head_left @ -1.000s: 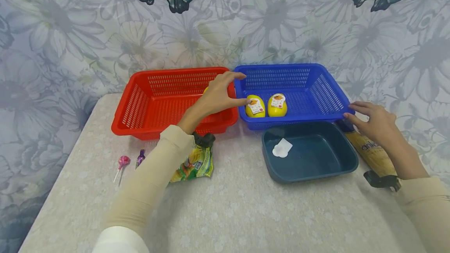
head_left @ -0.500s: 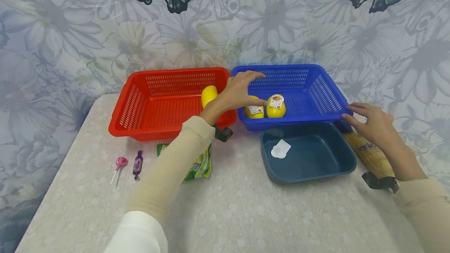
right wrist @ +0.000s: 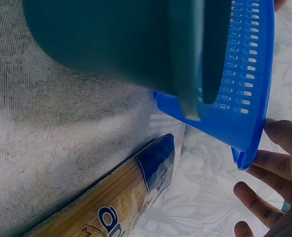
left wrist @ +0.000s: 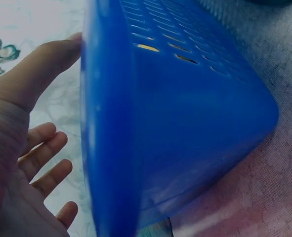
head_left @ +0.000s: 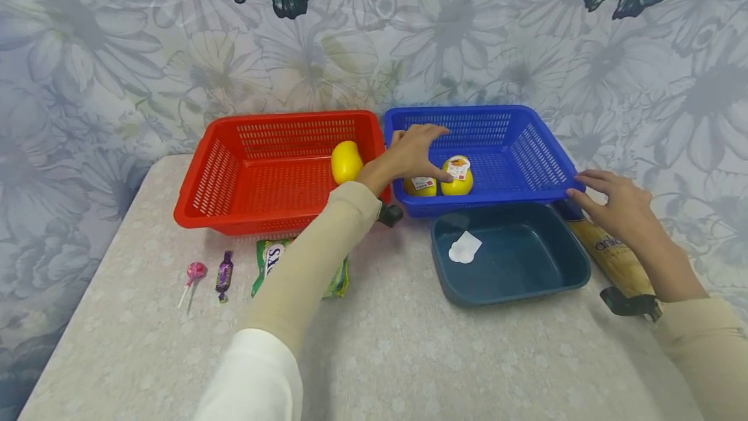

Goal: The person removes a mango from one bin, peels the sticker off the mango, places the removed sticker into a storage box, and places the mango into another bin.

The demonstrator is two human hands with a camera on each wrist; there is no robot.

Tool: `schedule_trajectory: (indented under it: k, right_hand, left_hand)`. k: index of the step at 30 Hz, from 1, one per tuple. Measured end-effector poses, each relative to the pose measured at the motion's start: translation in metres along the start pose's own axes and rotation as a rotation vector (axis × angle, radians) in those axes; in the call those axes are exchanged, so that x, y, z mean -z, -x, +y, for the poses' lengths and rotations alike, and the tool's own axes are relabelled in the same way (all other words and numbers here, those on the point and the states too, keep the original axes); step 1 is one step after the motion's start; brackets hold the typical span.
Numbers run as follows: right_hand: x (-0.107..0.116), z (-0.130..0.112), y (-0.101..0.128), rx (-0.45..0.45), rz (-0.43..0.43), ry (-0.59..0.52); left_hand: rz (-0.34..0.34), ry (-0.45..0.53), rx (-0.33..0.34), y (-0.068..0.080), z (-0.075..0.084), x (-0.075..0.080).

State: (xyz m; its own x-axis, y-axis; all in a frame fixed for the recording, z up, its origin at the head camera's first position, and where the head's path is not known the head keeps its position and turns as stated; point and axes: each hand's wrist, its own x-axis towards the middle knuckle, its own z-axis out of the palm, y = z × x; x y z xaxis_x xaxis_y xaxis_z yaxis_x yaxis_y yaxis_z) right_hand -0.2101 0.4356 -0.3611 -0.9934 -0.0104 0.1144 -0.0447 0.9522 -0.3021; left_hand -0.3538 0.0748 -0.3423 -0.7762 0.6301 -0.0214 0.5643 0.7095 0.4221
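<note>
- Basket of blue plastic [head_left: 493,164] stands on the desk [head_left: 403,349], its slotted walls flaring outward.
- Right hand [head_left: 622,203] works at the basket's front right corner: grip pinching the rim between thumb and fingers, probably to keep it steady.
- Left hand [head_left: 411,154] hangs over the basket's left end, grip spread, thumb well apart from the fingers, a gap that would seem to suit rounded fruit; whether it touches any, I cannot tell.
- Uncovered fruit [head_left: 457,186] lies inside the basket's left half, near the front wall: smooth, yellow, egg-shaped, with a white label [head_left: 458,166] whose print is too small to read.
- Shaded fruit [head_left: 419,191] sits beside it, further left, partly hidden by the left hand; wall and neighbour likely check rolling.
- Red basket [head_left: 263,221], just left of the blue one, holds another yellow fruit [head_left: 347,162].
</note>
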Motion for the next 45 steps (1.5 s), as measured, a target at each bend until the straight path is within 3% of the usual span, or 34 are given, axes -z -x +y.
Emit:
schedule_trajectory:
  k: [7, 18, 27, 31, 39, 45]
  right_hand:
    - [0.0, 0.002, 0.002, 0.005, 0.014, -0.004]
    - [-0.001, 0.002, 0.002, 0.071, 0.086, -0.015]
    - [-0.006, 0.003, 0.001, 0.062, 0.099, -0.009]
    - [-0.007, 0.002, 0.001, 0.069, 0.118, -0.015]
    - [-0.009, -0.001, 0.001, 0.057, 0.121, -0.051]
    - [-0.009, 0.002, 0.002, 0.081, 0.146, -0.056]
  left_hand:
    - [-0.087, -0.06, 0.011, -0.017, 0.007, -0.01]
    - [-0.134, -0.183, 0.003, -0.032, 0.006, -0.025]
    - [-0.255, -0.045, 0.115, -0.039, 0.011, -0.039]
    - [-0.238, -0.028, 0.142, -0.042, 0.012, -0.044]
    - [-0.157, -0.037, 0.088, -0.045, 0.01, -0.047]
    - [-0.076, -0.028, 0.078, -0.045, 0.013, -0.041]
